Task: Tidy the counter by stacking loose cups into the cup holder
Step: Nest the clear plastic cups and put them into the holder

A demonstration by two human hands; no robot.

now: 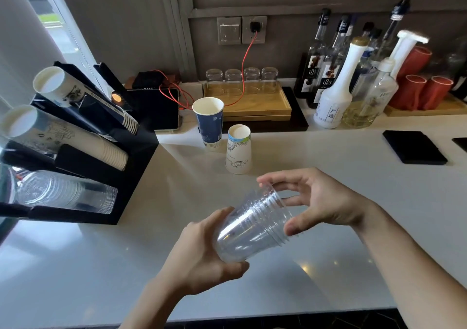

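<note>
Your left hand [202, 255] cradles the base of a nested stack of clear plastic cups [252, 224], tilted above the white desk [353, 189]. Your right hand [321, 200] pinches its rim, grip closed. The black cup holder [131, 177] sits well left.

Cup holder [136, 177] runs off the left edge, so its far slots are lost. Clear cup stack [252, 225]: count can't be read, rims blur together; its base sits behind the left hand [199, 260] fingers. Right hand [321, 202] palm faces away, fingertips partly behind the rim. Both forearms cut by the bottom and right edges. Bottles [333, 81] at back right: labels mostly too small, the top of the tallest cut off. Red cups [419, 88] are blurred, right ones cropped. Black pad [460, 143] clipped at the right edge. Table [353, 152] front edge partly out of frame.
</note>
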